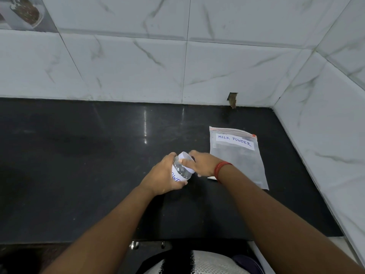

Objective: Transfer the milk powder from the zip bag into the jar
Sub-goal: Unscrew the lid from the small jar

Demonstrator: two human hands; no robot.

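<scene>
A small clear jar (182,171) with a white lid and a handwritten paper label sits tilted between both hands, over the black counter (88,155). My left hand (164,177) wraps around the jar's body. My right hand (199,163) grips the white lid at the jar's top. To the right, a clear zip bag (239,157) lies flat on the counter, with an orange zip strip and a white label reading MILK POWDER. The bag's zip looks closed. My right wrist, wearing red thread bands, covers the bag's near left corner.
White marble-patterned wall tiles (138,66) rise behind the counter and along the right side, forming a corner. A small hole (232,99) breaks the tile at the counter's back edge. A metal handle (147,244) shows under the counter's front edge.
</scene>
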